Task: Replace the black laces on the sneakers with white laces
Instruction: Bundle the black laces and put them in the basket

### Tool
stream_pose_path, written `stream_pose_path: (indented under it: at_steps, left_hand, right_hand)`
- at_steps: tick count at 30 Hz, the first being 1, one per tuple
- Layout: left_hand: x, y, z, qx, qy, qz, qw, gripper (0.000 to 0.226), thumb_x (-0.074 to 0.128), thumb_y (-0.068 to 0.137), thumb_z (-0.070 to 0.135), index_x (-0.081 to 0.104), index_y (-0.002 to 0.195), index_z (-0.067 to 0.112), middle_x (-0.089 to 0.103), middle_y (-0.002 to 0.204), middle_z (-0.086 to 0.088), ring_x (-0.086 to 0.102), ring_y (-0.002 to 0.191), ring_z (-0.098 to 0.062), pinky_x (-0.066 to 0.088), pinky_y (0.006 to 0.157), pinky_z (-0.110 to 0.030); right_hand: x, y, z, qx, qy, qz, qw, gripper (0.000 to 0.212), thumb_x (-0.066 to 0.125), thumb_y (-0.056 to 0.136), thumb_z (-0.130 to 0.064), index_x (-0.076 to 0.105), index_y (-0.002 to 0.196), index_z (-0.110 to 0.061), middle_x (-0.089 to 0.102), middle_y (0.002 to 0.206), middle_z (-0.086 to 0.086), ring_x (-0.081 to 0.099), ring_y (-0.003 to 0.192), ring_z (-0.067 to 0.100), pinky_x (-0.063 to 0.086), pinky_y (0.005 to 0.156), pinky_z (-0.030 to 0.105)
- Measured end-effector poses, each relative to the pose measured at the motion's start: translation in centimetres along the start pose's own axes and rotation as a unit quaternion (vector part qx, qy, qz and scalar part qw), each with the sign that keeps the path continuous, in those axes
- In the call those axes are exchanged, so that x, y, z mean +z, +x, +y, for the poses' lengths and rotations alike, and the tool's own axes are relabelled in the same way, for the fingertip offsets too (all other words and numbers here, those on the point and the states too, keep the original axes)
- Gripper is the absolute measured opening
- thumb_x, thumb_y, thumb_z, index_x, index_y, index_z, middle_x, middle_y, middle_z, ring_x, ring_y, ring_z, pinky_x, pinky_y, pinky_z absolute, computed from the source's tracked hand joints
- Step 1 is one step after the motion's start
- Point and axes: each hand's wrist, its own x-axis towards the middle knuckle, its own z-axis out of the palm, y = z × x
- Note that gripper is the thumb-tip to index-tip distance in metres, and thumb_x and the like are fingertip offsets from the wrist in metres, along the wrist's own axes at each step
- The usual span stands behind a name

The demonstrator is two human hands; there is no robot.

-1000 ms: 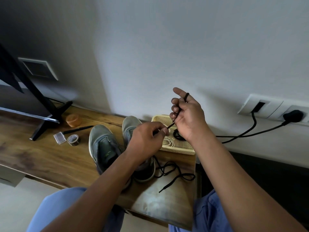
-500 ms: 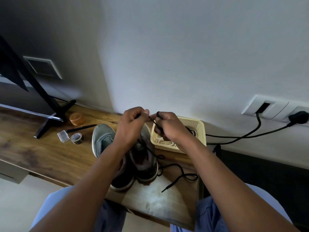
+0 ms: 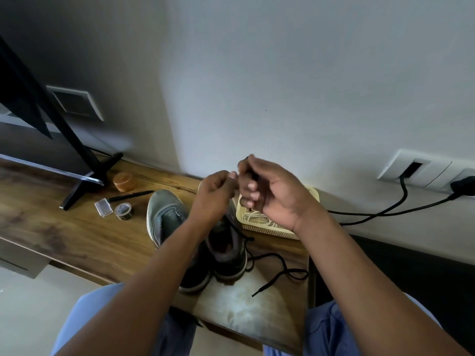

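Wooden shelf [image 3: 64,227] runs along a pale wall, with the grey sneakers [image 3: 167,222] standing on it as the landmark. Just right of them sits a cream basket [image 3: 270,224] holding the white laces [image 3: 257,217]. Above the sneakers both hands meet: the right hand [image 3: 270,191] curls round a wound black lace [image 3: 253,173], the left hand [image 3: 213,194] pinches it beside the right fingertips. The lace's loose tail [image 3: 280,268] trails down to the sneakers' right, towards the viewer. The right hand is nearer the basket, directly over it.
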Motion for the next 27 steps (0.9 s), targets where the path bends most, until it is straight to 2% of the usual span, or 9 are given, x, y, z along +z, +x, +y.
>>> stream_pose_path:
  at_steps: [5,8,11,14,17,19,23,25,27]
  left_hand:
    - [1.8,-1.8,-1.1,0.055,0.173,-0.056,0.982,0.030,0.051,0.105,0.030,0.062,0.077,0.026,0.060,0.063,0.017,0.052,0.061,-0.003,0.044,0.064,-0.032]
    - [2.4,-3.3,-1.3,0.098,0.245,-0.095,0.960,0.032,0.048,0.106,0.034,0.058,0.076,0.029,0.060,0.065,0.017,0.055,0.061,-0.004,0.044,0.063,-0.033]
    - [2.3,-3.8,-0.6,0.147,0.251,-0.110,0.950,0.030,0.048,0.103,0.036,0.055,0.076,0.024,0.058,0.063,0.010,0.055,0.062,-0.008,0.046,0.064,-0.038]
    - [1.4,-2.9,0.8,0.188,0.198,-0.091,0.958,0.030,0.053,0.101,0.032,0.060,0.077,0.017,0.058,0.064,0.000,0.057,0.063,-0.019,0.046,0.062,-0.042]
    - [0.4,-1.8,1.5,0.196,0.130,-0.050,0.971,0.032,0.057,0.101,0.030,0.059,0.072,0.017,0.051,0.059,0.004,0.048,0.059,-0.009,0.038,0.058,-0.036]
    - [-0.4,-1.2,1.6,0.173,0.102,-0.021,0.979,0.036,0.057,0.100,0.033,0.055,0.069,0.015,0.046,0.059,0.001,0.044,0.060,-0.011,0.037,0.058,-0.038]
    - [-1.5,-0.4,1.4,0.122,0.032,0.048,0.991,0.046,0.052,0.103,0.037,0.040,0.068,0.010,0.037,0.059,0.003,0.033,0.059,-0.017,0.028,0.057,-0.036]
    - [-1.8,-0.1,1.3,0.105,-0.004,0.075,0.992,0.048,0.052,0.103,0.037,0.035,0.068,0.008,0.032,0.061,-0.002,0.029,0.059,-0.017,0.026,0.057,-0.034]
    - [-2.0,-0.1,1.2,0.094,-0.028,0.080,0.992,0.049,0.050,0.103,0.037,0.035,0.070,0.003,0.031,0.062,-0.014,0.029,0.060,-0.023,0.027,0.058,-0.036]
  right_hand:
    - [-0.6,0.8,-0.4,-0.110,0.115,0.088,0.983,0.027,0.042,0.108,-0.022,0.062,0.099,-0.006,0.068,0.075,0.008,0.068,0.068,0.023,0.061,0.075,0.038]
    - [-1.8,0.4,0.3,-0.151,0.078,0.132,0.977,0.027,0.038,0.111,-0.018,0.060,0.107,-0.002,0.075,0.093,0.018,0.074,0.093,0.035,0.060,0.091,0.043]
    - [-2.6,0.3,1.3,-0.147,-0.083,0.214,0.962,0.031,0.035,0.113,-0.019,0.059,0.110,0.000,0.075,0.093,0.020,0.075,0.095,0.036,0.060,0.088,0.041]
    - [-2.5,0.8,1.4,-0.135,-0.315,0.277,0.897,0.030,0.039,0.111,-0.022,0.065,0.101,-0.011,0.073,0.071,0.004,0.070,0.065,0.017,0.054,0.063,0.032]
    - [-2.4,1.0,1.5,-0.070,-0.492,0.252,0.830,0.030,0.047,0.105,-0.028,0.065,0.081,-0.024,0.065,0.061,-0.003,0.061,0.054,0.015,0.049,0.057,0.037]
    - [-1.9,0.7,1.9,-0.025,-0.505,0.189,0.842,0.040,0.048,0.106,-0.034,0.064,0.069,-0.028,0.055,0.051,-0.007,0.051,0.050,0.015,0.042,0.055,0.041]
    - [-0.1,0.1,1.9,0.026,-0.356,0.103,0.928,0.056,0.035,0.112,-0.042,0.071,0.083,-0.012,0.041,0.044,-0.012,0.034,0.036,0.002,0.030,0.041,0.017]
    - [0.6,0.0,1.7,0.052,-0.304,0.059,0.949,0.063,0.032,0.111,-0.051,0.070,0.085,-0.009,0.031,0.049,-0.004,0.024,0.039,0.009,0.023,0.041,0.018]
    - [1.2,0.0,1.6,0.057,-0.254,0.017,0.966,0.054,0.035,0.111,-0.048,0.066,0.087,-0.010,0.027,0.054,-0.001,0.019,0.045,0.012,0.018,0.045,0.021]
